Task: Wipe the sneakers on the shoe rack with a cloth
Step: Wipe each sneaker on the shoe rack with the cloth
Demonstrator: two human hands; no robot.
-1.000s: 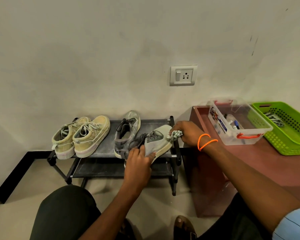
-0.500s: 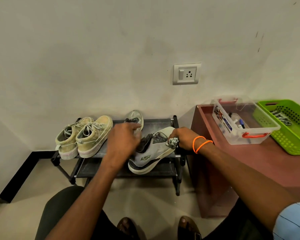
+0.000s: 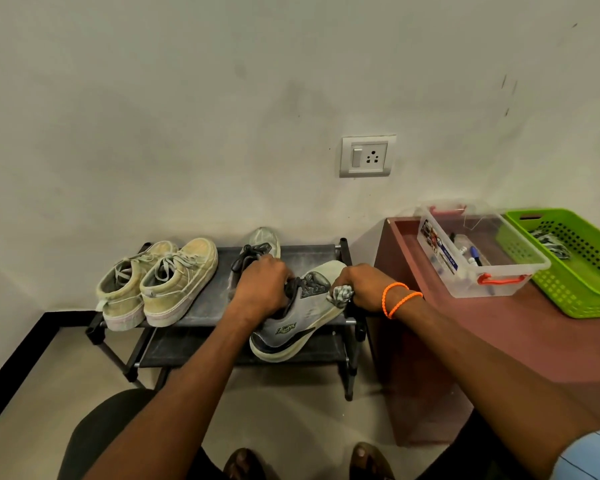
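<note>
Sneaker tilts off the shoe rack: my left hand grips its collar; my right hand clenches the cloth against its toe.

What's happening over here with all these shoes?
A person is cleaning sneakers on a low black shoe rack. Their left hand grips a grey sneaker at its opening, tilted at the rack's front edge, while their right hand presses a bunched cloth to its side near the toe. Its grey partner and a beige pair sit on the top shelf.
</note>
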